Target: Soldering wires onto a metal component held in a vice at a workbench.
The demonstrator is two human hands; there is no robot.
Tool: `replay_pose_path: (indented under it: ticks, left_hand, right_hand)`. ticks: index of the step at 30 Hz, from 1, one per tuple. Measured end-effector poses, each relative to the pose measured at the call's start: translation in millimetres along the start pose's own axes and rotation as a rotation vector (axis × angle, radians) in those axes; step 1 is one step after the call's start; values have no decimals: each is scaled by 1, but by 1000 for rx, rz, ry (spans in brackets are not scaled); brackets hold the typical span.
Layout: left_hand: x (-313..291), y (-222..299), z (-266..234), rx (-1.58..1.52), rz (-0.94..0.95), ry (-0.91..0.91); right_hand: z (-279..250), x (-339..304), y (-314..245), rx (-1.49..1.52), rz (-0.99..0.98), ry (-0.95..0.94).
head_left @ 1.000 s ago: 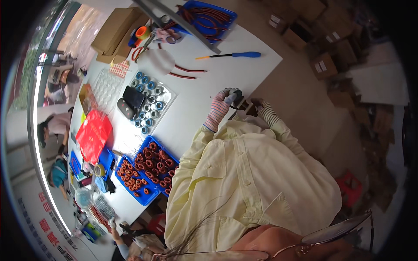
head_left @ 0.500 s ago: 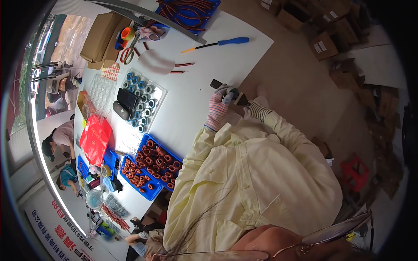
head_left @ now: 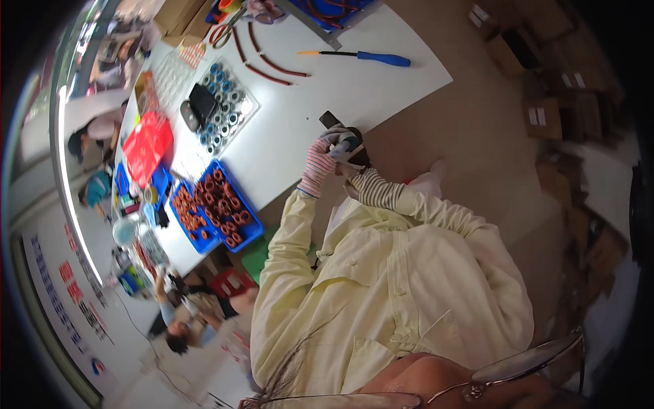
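Observation:
At the table's near right edge, my two hands are together around a dark piece with a black rounded part [head_left: 353, 139] and a short flat dark bar [head_left: 329, 120] sticking out; I cannot make out its kind. My left hand [head_left: 332, 148], in a grey glove with a pink-striped cuff, has its fingers wrapped on it. Close below, my right hand [head_left: 350, 170], with a black-and-white striped cuff, is against its lower end; its fingers are mostly hidden. A blue-handled screwdriver [head_left: 383, 59] lies farther off on the white table [head_left: 286, 112].
Left of me, blue trays [head_left: 256, 232] hold several copper-wound coils [head_left: 221, 198]. Beyond are a clear tray of ring cores [head_left: 235, 117], red-brown wires [head_left: 272, 76], scissors [head_left: 220, 36] and a red bag [head_left: 147, 146]. Other people [head_left: 194, 320] sit at left. Cartons [head_left: 543, 117] stand at right.
The view has turned, shifting the table's things. My right hand has come in closer to the left, and the dark piece has tilted between them.

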State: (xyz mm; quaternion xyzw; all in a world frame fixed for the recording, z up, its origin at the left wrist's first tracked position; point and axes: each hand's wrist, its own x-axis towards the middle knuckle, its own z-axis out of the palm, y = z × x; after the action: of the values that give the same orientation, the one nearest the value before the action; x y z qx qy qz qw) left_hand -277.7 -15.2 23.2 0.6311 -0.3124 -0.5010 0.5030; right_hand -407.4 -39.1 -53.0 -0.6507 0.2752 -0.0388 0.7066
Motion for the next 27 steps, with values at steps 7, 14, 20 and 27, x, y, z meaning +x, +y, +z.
replay_pose_path:
  ticks: [7,14,20,27]
  left_hand:
    - [-7,0,13,10,74,135]
    - [-6,-10,17,100,162,195]
    - [-7,-16,21,46,242,239]
    - [-6,-33,13,41,339,212]
  right_hand:
    - [-91,-44,-24,542,9,160]
    - [-79,-35,54,11,-523,-29]
    - [-76,-25,39,231,-709,115]
    - [-66,-7,75,86,-619,83]
